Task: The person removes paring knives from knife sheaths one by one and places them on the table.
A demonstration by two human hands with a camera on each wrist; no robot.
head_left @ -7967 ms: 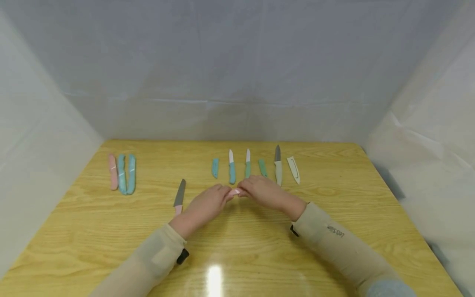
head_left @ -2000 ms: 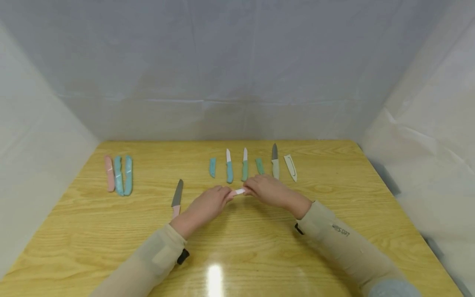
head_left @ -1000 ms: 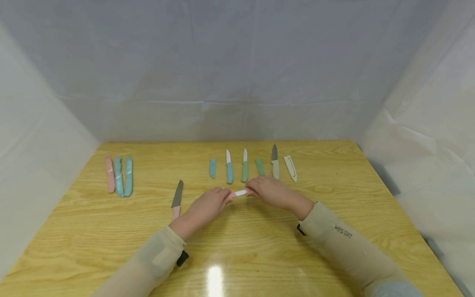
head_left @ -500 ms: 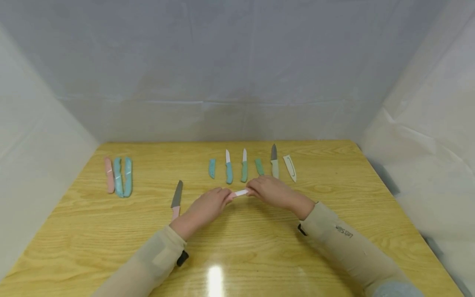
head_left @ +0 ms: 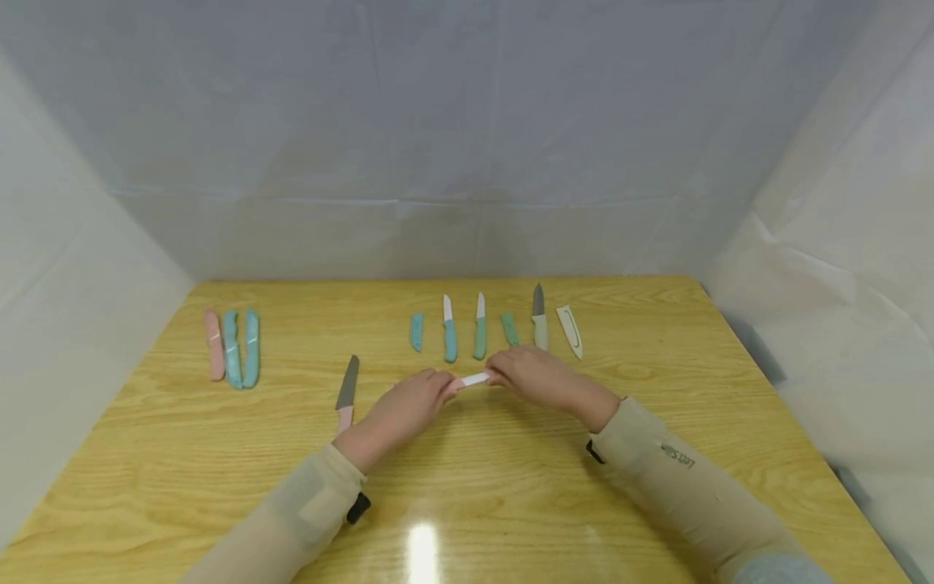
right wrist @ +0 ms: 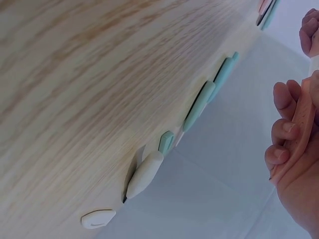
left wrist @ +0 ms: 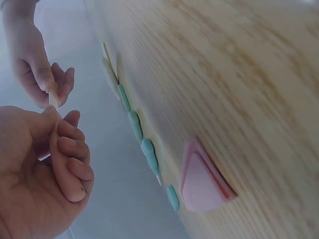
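Observation:
A small pink-handled knife with a white blade (head_left: 475, 379) is held between my two hands above the table. My left hand (head_left: 409, 405) grips its pink handle (left wrist: 65, 174), fingers curled round it in the left wrist view. My right hand (head_left: 536, 380) holds a pink sheath (right wrist: 298, 127), with small holes, over the tip end of the blade. Part of the white blade shows bare between the hands. Under my left wrist lies a larger grey-bladed knife (head_left: 349, 383), its pink handle partly hidden. A pink wedge-shaped piece (left wrist: 204, 184) lies on the table in the left wrist view.
Along the back lie a blue sheath (head_left: 417, 331), a blue knife (head_left: 450, 339), a green knife (head_left: 480, 334), a green sheath (head_left: 509, 328), a cream-handled knife (head_left: 540, 328) and a cream sheath (head_left: 571, 331). Far left are pink (head_left: 215, 349) and blue (head_left: 251, 350) sheathed knives.
Compared with 8 seconds ago, my right hand has shifted slightly right with the sheath, and more white blade shows between the hands. Over the last second almost nothing has moved.

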